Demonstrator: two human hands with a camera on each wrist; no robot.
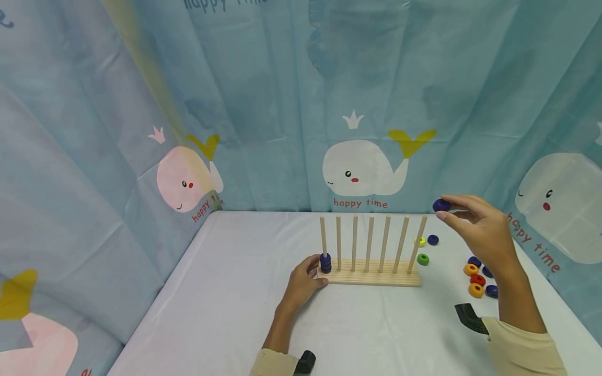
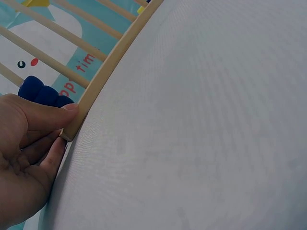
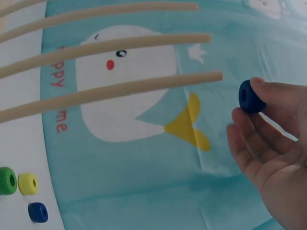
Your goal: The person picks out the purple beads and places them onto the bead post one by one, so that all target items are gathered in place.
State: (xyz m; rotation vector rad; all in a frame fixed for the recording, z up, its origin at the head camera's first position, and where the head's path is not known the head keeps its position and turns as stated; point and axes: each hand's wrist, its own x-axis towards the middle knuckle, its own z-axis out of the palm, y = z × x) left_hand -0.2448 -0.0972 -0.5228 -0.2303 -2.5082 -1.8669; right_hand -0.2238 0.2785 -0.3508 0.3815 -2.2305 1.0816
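Note:
My right hand (image 1: 486,227) pinches a dark blue bead (image 1: 441,205) between thumb and fingers, held in the air just right of the rightmost peg's top. In the right wrist view the hole of that blue bead (image 3: 245,96) faces the peg tips. At the left end of a wooden pegboard (image 1: 371,280), my left hand (image 1: 302,282) grips the base, thumb at the front edge. Several blue beads (image 1: 325,263) are stacked on the leftmost peg, beside the left fingers. The left wrist view shows the thumb pressed on the base's corner (image 2: 72,129). The other pegs hold no beads.
Right of the pegboard lie a green bead (image 1: 423,259), a yellow bead (image 1: 420,242) and a blue bead (image 1: 433,240). Farther right, orange, red (image 1: 477,280) and blue beads lie in a cluster near the right forearm. A whale-print curtain (image 1: 277,172) hangs behind the white table (image 1: 226,292).

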